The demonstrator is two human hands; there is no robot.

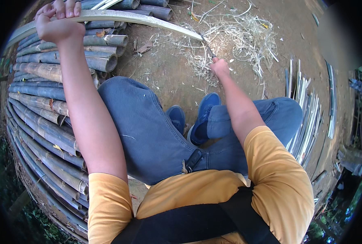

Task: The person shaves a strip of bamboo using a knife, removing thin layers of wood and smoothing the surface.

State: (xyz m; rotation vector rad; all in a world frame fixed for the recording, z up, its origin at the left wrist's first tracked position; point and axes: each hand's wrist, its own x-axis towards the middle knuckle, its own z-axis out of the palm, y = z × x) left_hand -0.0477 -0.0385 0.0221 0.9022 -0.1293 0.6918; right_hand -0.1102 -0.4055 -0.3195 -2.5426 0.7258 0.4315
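Observation:
At the upper left my left hand is closed around a long pale split-bamboo strip. The strip bends across the upper part of the view, and its near end reaches toward my right side. My right hand grips the handle of a knife, whose dark blade meets that end of the strip. Beneath and around the blade lies a heap of curly bamboo shavings on the ground.
Round bamboo poles are stacked along my left. A bundle of thin split strips lies to my right, with a few longer strips farther out. My bent knees and blue shoes take up the middle, on bare dirt.

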